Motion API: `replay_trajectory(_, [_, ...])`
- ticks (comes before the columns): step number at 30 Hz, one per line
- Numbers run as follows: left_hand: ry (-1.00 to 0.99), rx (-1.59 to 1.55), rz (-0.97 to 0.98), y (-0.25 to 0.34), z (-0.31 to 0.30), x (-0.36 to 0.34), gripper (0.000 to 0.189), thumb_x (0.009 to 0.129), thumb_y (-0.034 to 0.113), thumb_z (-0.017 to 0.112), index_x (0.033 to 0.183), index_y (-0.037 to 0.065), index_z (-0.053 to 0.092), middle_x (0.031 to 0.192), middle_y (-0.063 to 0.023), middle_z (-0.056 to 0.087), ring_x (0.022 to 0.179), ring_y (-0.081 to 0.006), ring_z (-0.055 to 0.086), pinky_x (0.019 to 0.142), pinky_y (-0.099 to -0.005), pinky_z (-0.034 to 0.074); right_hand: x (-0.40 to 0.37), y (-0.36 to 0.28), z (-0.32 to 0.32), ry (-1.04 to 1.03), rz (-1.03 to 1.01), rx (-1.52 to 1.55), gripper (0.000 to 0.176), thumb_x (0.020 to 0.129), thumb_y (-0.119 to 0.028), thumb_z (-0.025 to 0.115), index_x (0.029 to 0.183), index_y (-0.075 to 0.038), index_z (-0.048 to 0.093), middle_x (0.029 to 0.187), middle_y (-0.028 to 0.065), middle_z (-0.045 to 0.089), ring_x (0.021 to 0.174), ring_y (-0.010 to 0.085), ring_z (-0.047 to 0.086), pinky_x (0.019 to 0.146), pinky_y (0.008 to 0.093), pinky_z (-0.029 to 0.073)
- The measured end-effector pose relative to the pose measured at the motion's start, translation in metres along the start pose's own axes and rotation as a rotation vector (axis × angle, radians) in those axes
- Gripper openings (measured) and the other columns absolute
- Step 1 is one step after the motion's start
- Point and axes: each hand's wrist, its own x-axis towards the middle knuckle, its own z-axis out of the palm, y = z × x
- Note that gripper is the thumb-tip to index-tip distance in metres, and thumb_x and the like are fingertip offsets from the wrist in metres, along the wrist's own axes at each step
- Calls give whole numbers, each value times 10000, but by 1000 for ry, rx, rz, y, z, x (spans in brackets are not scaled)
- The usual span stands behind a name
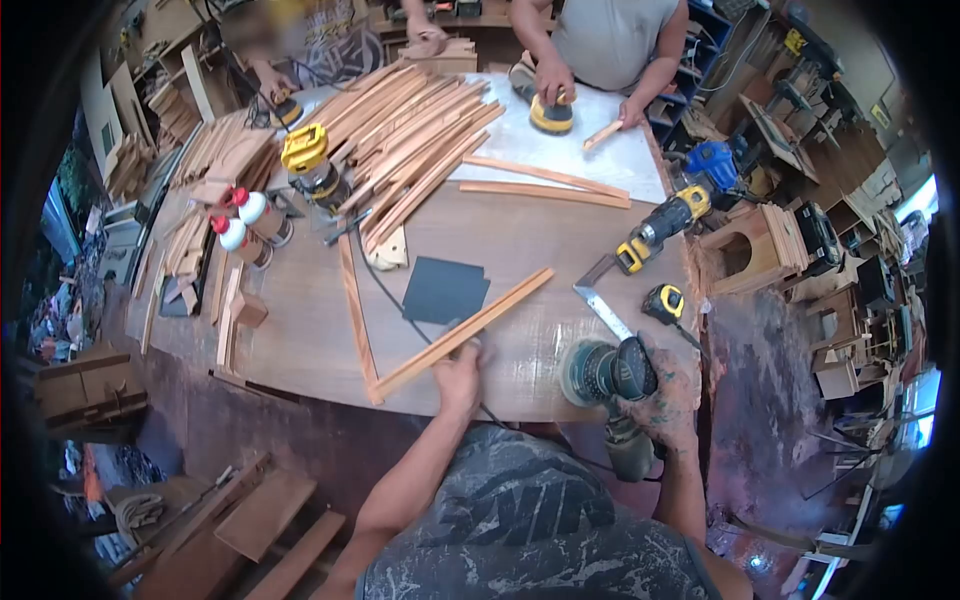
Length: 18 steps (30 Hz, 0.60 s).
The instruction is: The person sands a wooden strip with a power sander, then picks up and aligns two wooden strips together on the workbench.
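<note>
Two hands gripping strip, sander, cable nearby

on bench, strip pile is being flanked l. by bottles; sheet is being borne before pile; held strip is being flanked r. by sander; square is being neighbored r. by tape measure, w/ drill behind.

Wooden strip: long, slim, light reddish-brown, darker line lengthwise; in left hand, slanting across table, one end at end of second strip. Sander: dark green-black, rounded, in right hand at table's near edge; pad contact unclear.
</note>
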Motion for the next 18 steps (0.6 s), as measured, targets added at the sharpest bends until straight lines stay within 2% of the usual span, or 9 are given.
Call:
replay_trajectory(3, [-138,58,-315,-11,-9,-44,404,977,-8,635,1371,-21,545,1196,-149,677,1000,-174,682,843,-389,627,6,2,1,-7,-37,3,1026,594,-137,949,1524,-92,518,1164,175,646,1072,367,678,929,436,556])
replay_trajectory(6, [-576,1033,166,3,-33,-73,292,943,34,688,1229,-17,657,1062,-160,711,950,-202,709,778,-385,597,10,3,1,-21,-52,6,1030,590,-131,947,1526,-100,520,1177,169,648,1080,361,675,932,435,555])
replay_trajectory(9, [-651,1188,634,5,-52,-70,235,900,85,732,1117,-2,715,956,-159,707,930,-271,708,761,-412,561,12,-4,0,-23,-34,8,1020,577,-115,941,1511,-87,532,1172,161,653,1074,347,674,935,428,551])
replay_trajectory(10, [-677,1126,495,14,-53,-75,245,890,105,738,1119,24,716,988,-145,701,895,-353,670,789,-440,554,11,-4,1,-13,-44,19,1010,567,-105,937,1495,-68,541,1153,157,657,1062,341,672,939,422,544])
replay_trajectory(13, [-395,1262,773,37,-57,-76,245,895,155,740,1110,40,716,995,-150,672,903,-375,656,779,-477,547,6,-4,5,2,-55,38,1004,548,-87,934,1476,-45,553,1125,152,660,1034,340,676,927,420,545])
replay_trajectory(16, [-298,1591,553,32,-70,-68,245,904,192,730,1097,46,693,1012,-159,641,910,-395,646,757,-508,551,0,-6,4,-24,-61,20,999,547,-74,936,1471,-45,555,1125,152,662,1027,345,681,914,421,550])
replay_trajectory(18, [-365,1570,420,27,-70,-64,296,895,194,742,1141,44,678,1046,-172,641,956,-399,649,801,-511,554,-2,-10,6,-31,-12,21,985,586,-87,923,1494,-89,543,1197,166,654,1074,364,677,928,438,558])
